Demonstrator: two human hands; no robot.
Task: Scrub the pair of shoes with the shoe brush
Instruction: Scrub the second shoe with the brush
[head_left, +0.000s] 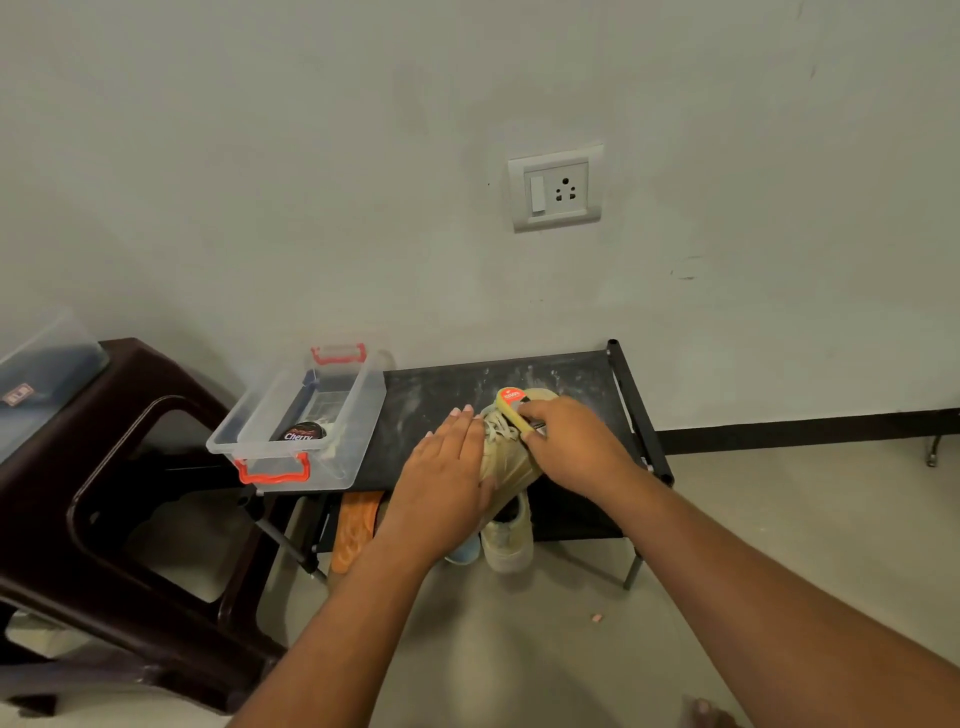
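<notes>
A beige lace-up shoe (506, 457) lies on the top of a black shoe rack (431, 400). My left hand (447, 467) rests flat against the shoe's left side, fingers stretched out. My right hand (571, 447) grips a yellow shoe brush (511, 408) with a red label, pressed on the laces near the toe. The second beige shoe (506, 540) sits on the lower shelf, below the first one.
A clear plastic box (358, 415) with red clips holds a tin of polish (304, 432) on the rack's left end. A dark brown plastic stool (130, 493) stands at the left. An orange sandal (353, 525) and a blue shoe (464, 551) sit below. A wall socket (556, 187) is above.
</notes>
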